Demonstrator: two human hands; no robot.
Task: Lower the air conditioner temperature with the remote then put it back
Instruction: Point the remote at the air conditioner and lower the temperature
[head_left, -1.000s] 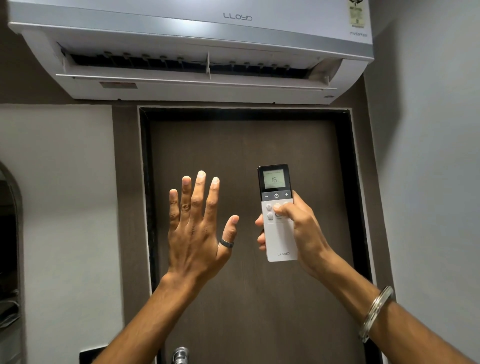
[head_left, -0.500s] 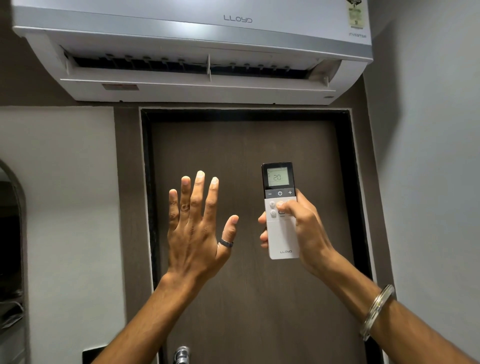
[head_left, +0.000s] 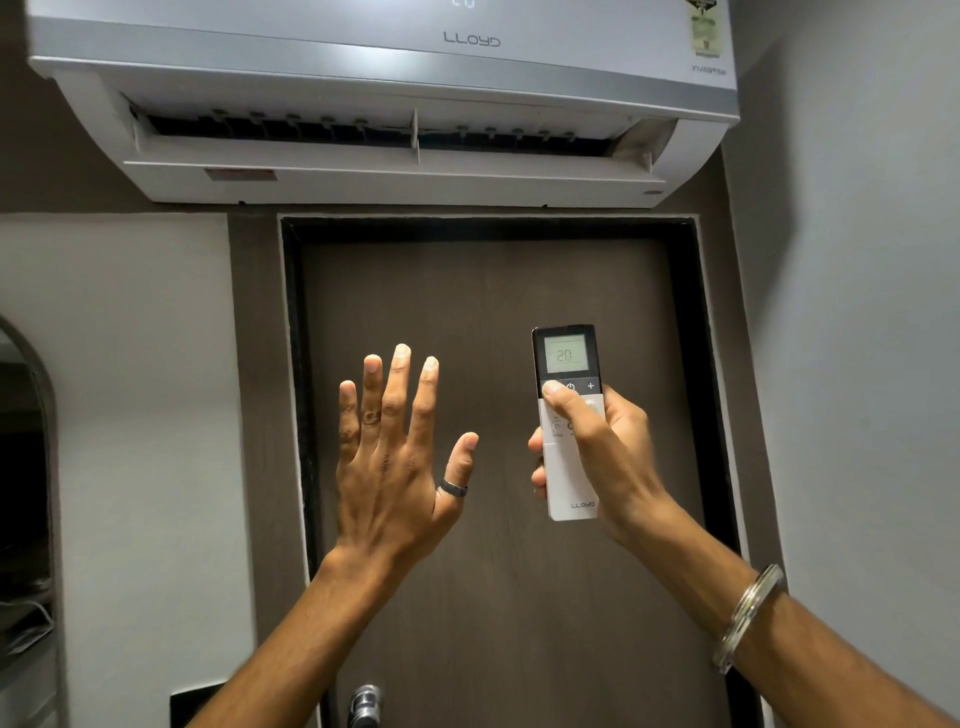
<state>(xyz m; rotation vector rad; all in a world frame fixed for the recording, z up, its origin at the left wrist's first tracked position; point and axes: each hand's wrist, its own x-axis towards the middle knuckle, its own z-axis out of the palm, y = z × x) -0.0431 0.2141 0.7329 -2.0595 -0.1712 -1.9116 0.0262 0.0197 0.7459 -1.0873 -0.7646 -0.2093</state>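
Remote (head_left: 567, 467) upright in right hand (head_left: 608, 457), held mid-air in front of dark brown door (head_left: 493, 312), below the air conditioner (head_left: 384, 93). White body, black top section, LLOYD logo near bottom edge. Screen reading 20. Right hand wrapped around the remote's lower half, fingers curled behind it and showing at its left edge, thumb (head_left: 563, 400) stretched up over the front with tip on the left end of the button row, on the minus side; power symbol and plus sign visible just right of the thumb tip. Metal bangle (head_left: 748, 618) on right forearm. Left hand (head_left: 395, 462) released and empty, raised palm toward the door, back of hand facing camera, fingers spread and pointing up, well apart from the remote. Dark ring (head_left: 453, 487) on left thumb. Air conditioner mounted on wall above door frame, white with grey band, LLOYD lettering on front, louvre flap open, dark vent slots visible behind it, sticker at top right corner. Faint digits at top edge of unit, cut off, not readable. Metal door handle (head_left: 365, 704) at bottom edge, between the forearms. Light grey walls either side of door.
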